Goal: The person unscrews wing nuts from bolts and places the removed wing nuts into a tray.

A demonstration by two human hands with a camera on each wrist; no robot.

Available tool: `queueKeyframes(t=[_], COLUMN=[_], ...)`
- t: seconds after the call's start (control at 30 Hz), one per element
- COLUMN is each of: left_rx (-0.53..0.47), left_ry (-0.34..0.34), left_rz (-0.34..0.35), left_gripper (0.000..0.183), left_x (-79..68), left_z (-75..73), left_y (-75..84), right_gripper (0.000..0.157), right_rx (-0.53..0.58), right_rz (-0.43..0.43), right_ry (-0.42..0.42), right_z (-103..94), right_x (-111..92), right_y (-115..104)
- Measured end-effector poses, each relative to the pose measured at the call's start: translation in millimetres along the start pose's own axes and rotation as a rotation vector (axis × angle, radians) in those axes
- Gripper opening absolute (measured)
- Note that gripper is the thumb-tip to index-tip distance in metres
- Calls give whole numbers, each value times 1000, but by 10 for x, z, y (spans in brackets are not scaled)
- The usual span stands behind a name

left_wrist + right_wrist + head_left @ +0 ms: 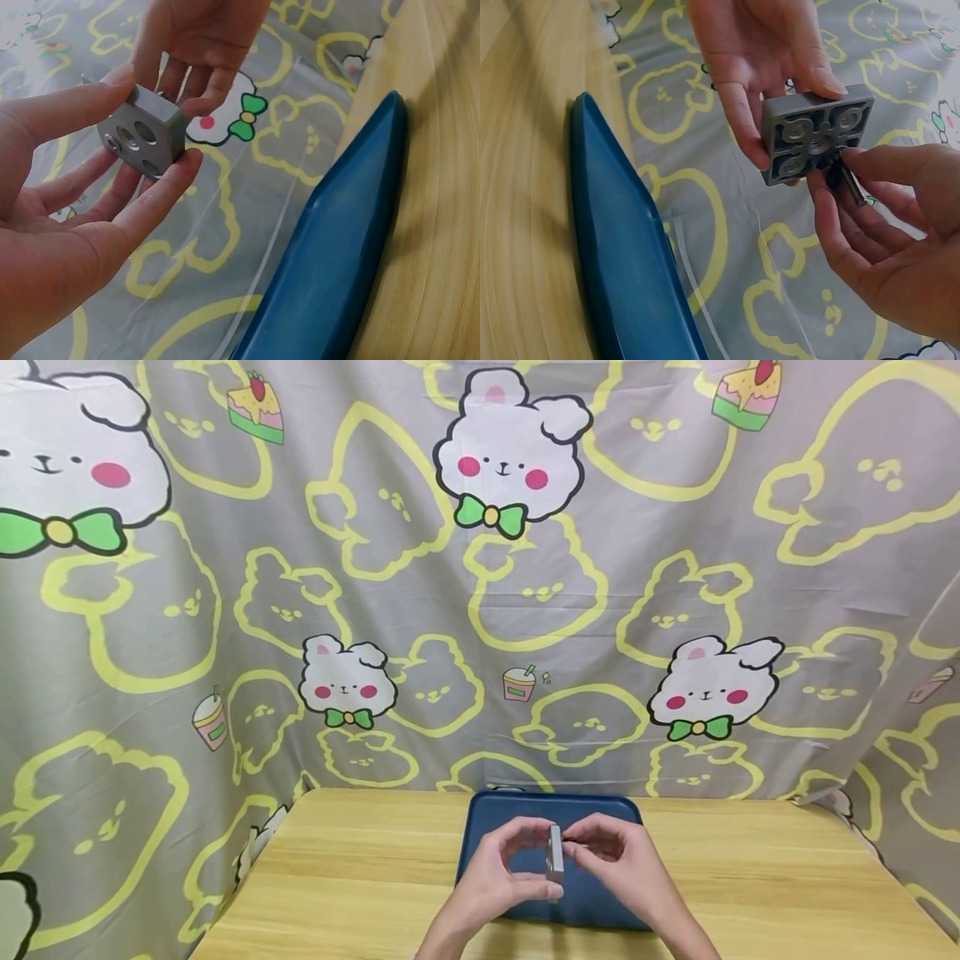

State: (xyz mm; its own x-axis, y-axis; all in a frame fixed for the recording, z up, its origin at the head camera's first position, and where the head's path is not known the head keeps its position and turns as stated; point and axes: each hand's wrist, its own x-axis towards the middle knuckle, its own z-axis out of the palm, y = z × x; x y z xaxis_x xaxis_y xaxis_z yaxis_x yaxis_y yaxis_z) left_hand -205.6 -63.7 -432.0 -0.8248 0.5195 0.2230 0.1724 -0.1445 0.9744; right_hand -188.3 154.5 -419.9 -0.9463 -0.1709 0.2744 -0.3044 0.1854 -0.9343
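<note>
A small square grey metal block [555,853] stands on edge between both hands, above the tray. My left hand [497,870] grips it by opposite edges, thumb on one side and fingers on the other. Round holes show on one face of the block [141,133] in the left wrist view. The right wrist view shows the block's other face, recessed and ribbed with ring-shaped bosses. At one corner of that face, my right hand [618,852] pinches a threaded screw [853,187], which sticks out from between the fingertips. A dark bit beside the screw is partly hidden by the fingers.
A blue tray [480,817] with a raised rim lies on the light wood table [360,860], below the hands. Behind the table hangs a grey curtain [420,610] printed with cartoon animals, and it runs down the left side too.
</note>
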Motion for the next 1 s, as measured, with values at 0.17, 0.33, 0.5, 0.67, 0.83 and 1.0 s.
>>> queueKeyframes(t=[0.17,0.33,0.5,0.67,0.83,1.0], left_rx=[-23,-31,-51,-64,-68,-80], left_ry=[1,6,8,11,11,23], left_rz=[-8,-12,-4,-3,-6,-10], left_gripper=[56,56,55,55,55,55], left_x=[3,3,-4,-11,-12,-12], left_z=[-17,-40,-51,-61,-67,-66], left_y=[1,10,36,47,51,57], right_gripper=[13,29,39,38,37,26], right_rx=[-147,-227,-318,-358,-301,-61], right_rz=[-208,-432,-550,-589,-574,-366], right_ry=[84,149,186,200,178,70], right_z=[65,115,139,165,159,96], right_x=[-23,-21,-9,-4,-6,-27], right_y=[-2,11,45,60,35,17])
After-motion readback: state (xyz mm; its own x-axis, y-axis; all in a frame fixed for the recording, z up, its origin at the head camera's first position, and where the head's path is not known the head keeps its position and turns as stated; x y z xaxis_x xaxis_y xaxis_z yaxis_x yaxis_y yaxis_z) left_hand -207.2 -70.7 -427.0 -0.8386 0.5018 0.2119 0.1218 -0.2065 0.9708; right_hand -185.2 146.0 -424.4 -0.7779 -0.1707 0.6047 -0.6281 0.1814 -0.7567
